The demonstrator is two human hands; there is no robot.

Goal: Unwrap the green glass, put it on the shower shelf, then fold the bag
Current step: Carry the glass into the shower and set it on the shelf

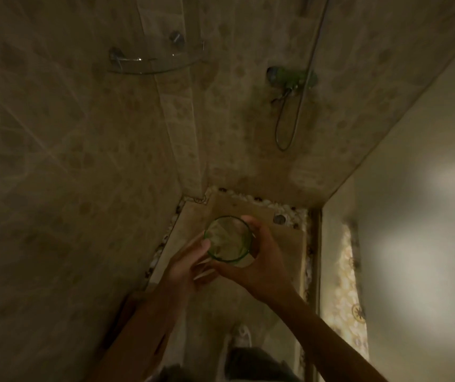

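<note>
A: Count?
B: One green glass point(227, 239), one corner shower shelf point(149, 64) of clear glass, one tap fitting point(292, 77) with one hose point(289, 125), two hands.

A: Hidden or unclear?
B: Dim and blurred throughout. Forearms cut off at bottom edge. Pale thin strip under left hand point(185, 267), possibly wrapping; cannot tell. Dark shape and pale shape at bottom centre, not identifiable. Right side a blurred pale panel.

A: Glass versus grip?
B: Glass upright, mouth toward camera, held low over shower floor point(284, 244), far below shelf. Right hand point(259, 264) wrapped around far and right side of glass, thumb along near lower edge, fingertip over far rim: grip pinching the glass. Left hand just beside glass on left, fingers loosely spread, fingertips at or touching its left wall; firm contact not resolvable.

A: Shelf?
B: High on left wall corner, nothing discernible on it.
</note>
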